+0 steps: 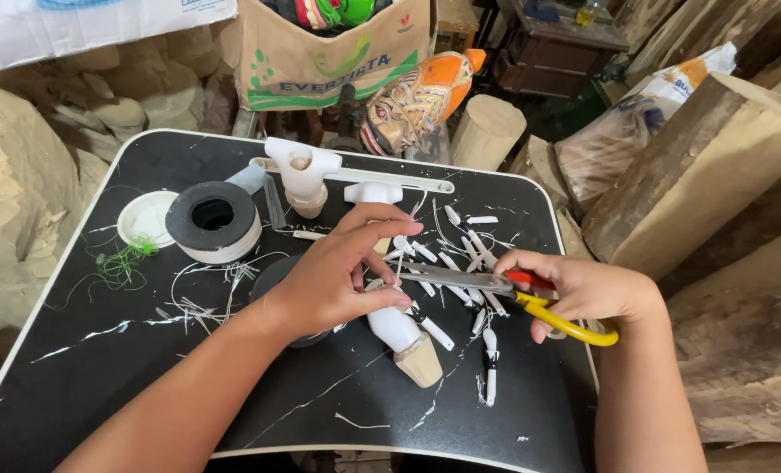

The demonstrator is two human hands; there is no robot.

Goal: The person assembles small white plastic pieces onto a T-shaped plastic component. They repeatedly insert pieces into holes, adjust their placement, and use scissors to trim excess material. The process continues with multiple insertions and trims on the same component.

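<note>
Head view looks down on a black tray table (233, 394) strewn with white offcuts. The right hand (583, 289) grips a pair of scissors (487, 285) with yellow and red handles; its fingers are curled through the loops, partly hiding them, and the blades lie nearly closed, pointing left. The left hand (338, 276) hovers at the blade tips, thumb and fingers drawn together as if pinching something thin and white, though what sits between them is too small to make out. Under the left palm a dark round object is mostly covered. Just below the hand lies a white plastic tap piece (404, 337) with a tan end. Short white tube pieces (460, 254) are scattered around the blades. To the left stands a black-and-white tape roll (214, 223), beside a white lid (141, 219) and green thread (123, 263). Behind it is a white plastic faucet (307, 175). The tray's near edge is cut off by the frame.
</note>
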